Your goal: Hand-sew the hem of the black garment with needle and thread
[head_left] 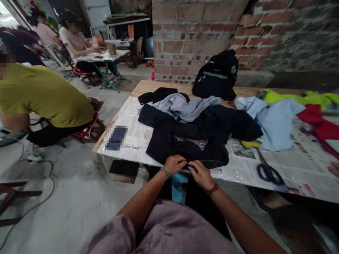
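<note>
A black garment [190, 134] lies spread over the newspaper-covered table [137, 134], its near edge hanging toward me. My left hand [173, 164] pinches that near edge, a green bracelet on the wrist. My right hand [202, 174], with a red bead bracelet, grips the same edge right beside it, fingers closed. A thin thread [212, 161] runs to the right from between my hands. A grey garment [185, 106] lies on top of the black one farther back.
Blue-handled scissors [270, 173] lie on the newspaper to the right. A black backpack [217, 76] stands by the brick wall. Light blue [275, 120], red [317, 123] and neon yellow [304, 97] cloths lie right. A person in a yellow shirt [42, 95] sits left; cables cross the floor.
</note>
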A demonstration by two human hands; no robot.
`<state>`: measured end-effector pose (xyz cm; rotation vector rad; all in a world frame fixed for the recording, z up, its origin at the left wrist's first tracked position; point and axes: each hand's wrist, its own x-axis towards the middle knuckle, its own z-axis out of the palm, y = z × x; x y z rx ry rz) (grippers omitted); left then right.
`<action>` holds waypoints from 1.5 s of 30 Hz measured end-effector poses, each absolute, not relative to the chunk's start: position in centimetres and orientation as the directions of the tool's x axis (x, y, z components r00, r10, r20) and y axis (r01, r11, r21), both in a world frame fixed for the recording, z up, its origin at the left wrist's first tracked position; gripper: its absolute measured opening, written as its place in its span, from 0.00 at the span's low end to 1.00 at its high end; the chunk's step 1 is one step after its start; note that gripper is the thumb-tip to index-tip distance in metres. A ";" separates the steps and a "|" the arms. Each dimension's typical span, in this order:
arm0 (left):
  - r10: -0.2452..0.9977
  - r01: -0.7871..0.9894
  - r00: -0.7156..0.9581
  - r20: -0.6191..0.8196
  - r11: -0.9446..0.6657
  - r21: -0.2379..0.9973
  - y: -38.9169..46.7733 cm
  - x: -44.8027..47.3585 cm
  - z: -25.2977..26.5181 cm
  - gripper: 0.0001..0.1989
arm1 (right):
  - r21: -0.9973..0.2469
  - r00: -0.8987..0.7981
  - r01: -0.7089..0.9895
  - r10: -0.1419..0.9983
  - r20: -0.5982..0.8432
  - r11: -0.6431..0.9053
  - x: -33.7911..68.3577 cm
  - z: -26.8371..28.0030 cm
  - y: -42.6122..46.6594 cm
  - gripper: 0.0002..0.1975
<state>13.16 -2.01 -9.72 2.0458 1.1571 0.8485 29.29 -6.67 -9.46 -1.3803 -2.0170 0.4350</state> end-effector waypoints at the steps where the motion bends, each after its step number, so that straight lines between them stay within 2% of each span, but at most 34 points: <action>1: 0.886 0.479 0.406 0.226 -0.416 0.773 -2.0 13.2 -9.8 0.09 | -0.601 -0.231 0.694 0.913 0.337 0.397 29.1 -9.4 -6.5 0.07; 6: 0.891 0.503 0.401 0.212 -0.407 0.762 -2.1 13.2 -9.8 0.09 | -0.658 -0.164 0.659 0.923 0.348 0.365 28.9 -9.8 -6.2 0.08; 13: 0.893 0.522 0.389 0.227 -0.416 0.745 -2.3 13.2 -9.5 0.09 | -0.728 0.046 0.664 0.962 0.270 0.173 28.7 -11.0 -6.1 0.10; 19: 0.902 0.542 0.386 0.192 -0.390 0.744 -2.4 13.2 -9.2 0.09 | -0.703 -0.009 0.689 0.972 0.233 0.175 28.9 -10.3 -6.4 0.12; 24: 0.897 0.557 0.392 0.205 -0.409 0.723 -2.3 13.2 -9.3 0.09 | -0.756 0.036 0.643 0.981 0.189 0.122 28.7 -9.5 -5.9 0.13; 31: 0.898 0.582 0.397 0.190 -0.407 0.704 -2.1 13.2 -9.4 0.09 | -0.762 0.022 0.618 0.965 0.262 0.193 27.7 -9.4 -5.3 0.11; 37: 0.892 0.584 0.404 0.203 -0.422 0.694 -1.8 13.2 -9.4 0.08 | -0.737 0.002 0.603 0.923 0.384 0.305 27.5 -10.1 -5.9 0.08; 45: 0.896 0.598 0.395 0.203 -0.419 0.683 -1.5 13.3 -9.1 0.07 | -0.733 0.069 0.624 0.915 0.397 0.271 26.7 -9.4 -5.2 0.07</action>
